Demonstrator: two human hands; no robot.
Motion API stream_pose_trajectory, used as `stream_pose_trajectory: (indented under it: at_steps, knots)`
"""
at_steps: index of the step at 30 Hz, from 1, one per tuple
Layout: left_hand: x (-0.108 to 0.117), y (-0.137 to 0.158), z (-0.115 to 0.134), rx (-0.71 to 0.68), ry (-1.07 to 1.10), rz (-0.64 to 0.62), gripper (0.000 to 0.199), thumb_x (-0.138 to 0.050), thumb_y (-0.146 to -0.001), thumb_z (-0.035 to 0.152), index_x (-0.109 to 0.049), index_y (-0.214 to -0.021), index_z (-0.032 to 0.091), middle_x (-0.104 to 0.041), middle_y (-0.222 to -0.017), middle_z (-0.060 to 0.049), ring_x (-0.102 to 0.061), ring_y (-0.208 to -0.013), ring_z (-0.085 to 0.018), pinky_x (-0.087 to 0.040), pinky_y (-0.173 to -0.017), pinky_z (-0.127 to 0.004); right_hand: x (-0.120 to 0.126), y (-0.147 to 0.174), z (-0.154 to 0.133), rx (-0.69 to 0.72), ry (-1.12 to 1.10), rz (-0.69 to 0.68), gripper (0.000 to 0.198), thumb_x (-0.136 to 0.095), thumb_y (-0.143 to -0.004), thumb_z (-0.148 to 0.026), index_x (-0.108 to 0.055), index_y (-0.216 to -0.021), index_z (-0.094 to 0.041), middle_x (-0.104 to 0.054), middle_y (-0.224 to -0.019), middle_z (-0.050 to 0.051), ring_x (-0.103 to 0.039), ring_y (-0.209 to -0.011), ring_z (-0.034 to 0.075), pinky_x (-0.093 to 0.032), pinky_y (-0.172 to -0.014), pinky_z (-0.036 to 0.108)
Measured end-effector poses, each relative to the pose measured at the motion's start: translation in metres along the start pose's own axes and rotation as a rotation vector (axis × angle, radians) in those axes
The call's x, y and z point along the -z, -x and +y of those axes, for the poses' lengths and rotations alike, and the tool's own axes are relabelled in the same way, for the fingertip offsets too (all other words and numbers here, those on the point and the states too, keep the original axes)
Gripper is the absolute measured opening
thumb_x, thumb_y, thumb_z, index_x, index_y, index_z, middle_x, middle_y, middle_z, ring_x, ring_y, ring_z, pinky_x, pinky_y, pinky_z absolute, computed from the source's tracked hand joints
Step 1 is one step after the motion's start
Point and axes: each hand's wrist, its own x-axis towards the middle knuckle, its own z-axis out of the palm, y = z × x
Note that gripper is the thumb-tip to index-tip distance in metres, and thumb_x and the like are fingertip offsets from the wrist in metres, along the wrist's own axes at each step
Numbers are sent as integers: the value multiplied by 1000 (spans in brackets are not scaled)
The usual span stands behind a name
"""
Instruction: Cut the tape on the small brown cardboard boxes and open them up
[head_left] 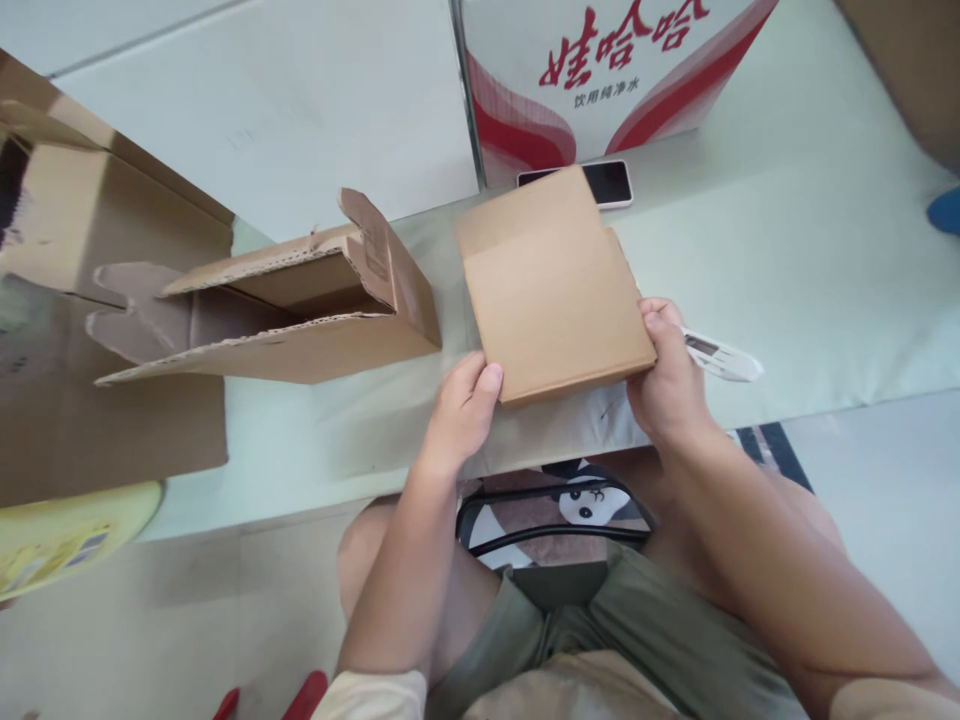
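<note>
In the head view a flat brown cardboard box [555, 295] is tilted above the table's near edge, its broad plain face toward me. My left hand [459, 412] grips its near left corner, thumb on the top face. My right hand [667, 375] grips the near right corner, thumb on the side edge and fingers partly hidden beneath. A slim white tool [726, 357] with a dark slot, like a box cutter, sticks out past my right hand; I cannot tell whether it is held or lies on the table. An open cardboard box [322, 350] with torn edges lies to the left.
A phone [611, 184] lies partly behind the held box, before a white-and-red carton [600, 90]. A large white box [277, 110] stands beside it. Larger cardboard [172, 420] and a yellow item [82, 535] are at left. A pale cloth covers the table [810, 270].
</note>
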Motion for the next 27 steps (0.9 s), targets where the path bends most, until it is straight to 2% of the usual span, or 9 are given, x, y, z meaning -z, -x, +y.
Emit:
stream_pose_trajectory:
  at_steps: [4,8,12,14,17,19,21,24,27]
  knots:
    - [-8,-4,-2,27,81,27,59,-39,-94,76,-48,-69,23,-55,-71,-2,-54,-73,-20,-46,-74,-34,-6,-2,5,-73,-151,93,35,-58,-94,-58,-49,-83,-26,-47,-81,0,-53,-76,19,-47,-71,35]
    - [-16,-8,-2,51,181,82,66,-39,-91,84,-45,-68,23,-52,-71,-2,-54,-75,-21,-48,-81,-35,-9,-6,5,-118,-200,132,34,-60,-90,-57,-50,-82,-26,-48,-80,-1,-53,-75,18,-49,-70,34]
    - [-16,-8,2,118,242,91,63,-38,-95,80,-42,-68,23,-51,-73,-3,-55,-79,-22,-48,-85,-37,-12,-10,1,-152,-246,155,33,-64,-88,-55,-51,-82,-25,-48,-80,-1,-50,-72,17,-46,-68,32]
    - [-12,-6,3,158,287,59,57,-46,-94,76,-47,-73,22,-53,-77,-3,-55,-81,-21,-48,-83,-36,-14,-11,-2,-169,-264,167,34,-66,-86,-55,-50,-81,-25,-47,-79,-2,-48,-71,16,-44,-66,31]
    - [-4,0,3,189,406,23,50,-69,-82,67,-53,-99,23,-59,-95,-3,-58,-90,-20,-51,-80,-32,-15,-10,-6,-199,-264,180,32,-68,-84,-52,-50,-80,-26,-47,-78,-2,-45,-69,16,-40,-63,31]
    - [1,4,2,191,445,-10,61,-79,-76,59,-49,-117,26,-60,-113,-6,-60,-104,-22,-54,-83,-32,-14,-8,-7,-208,-246,176,30,-68,-85,-51,-50,-80,-27,-46,-78,-2,-43,-69,17,-38,-62,32]
    - [3,8,1,189,441,-61,69,-80,-77,54,-44,-128,27,-56,-132,-11,-58,-122,-26,-56,-88,-35,-10,-5,-6,-192,-203,158,27,-67,-87,-49,-51,-82,-28,-45,-77,-1,-42,-68,18,-37,-61,33]
    - [4,12,-1,144,412,-93,83,-80,-79,54,-34,-144,30,-42,-157,-16,-44,-146,-33,-56,-100,-42,-4,-1,-3,-121,-106,92,25,-66,-91,-51,-54,-89,-29,-45,-78,-1,-42,-68,19,-38,-62,36]
    - [3,11,-5,67,401,-68,96,-81,-78,59,-27,-153,31,-34,-166,-18,-38,-153,-37,-52,-109,-48,-1,1,0,-77,-47,7,29,-64,-93,-57,-53,-95,-30,-45,-78,-1,-44,-67,19,-41,-62,37]
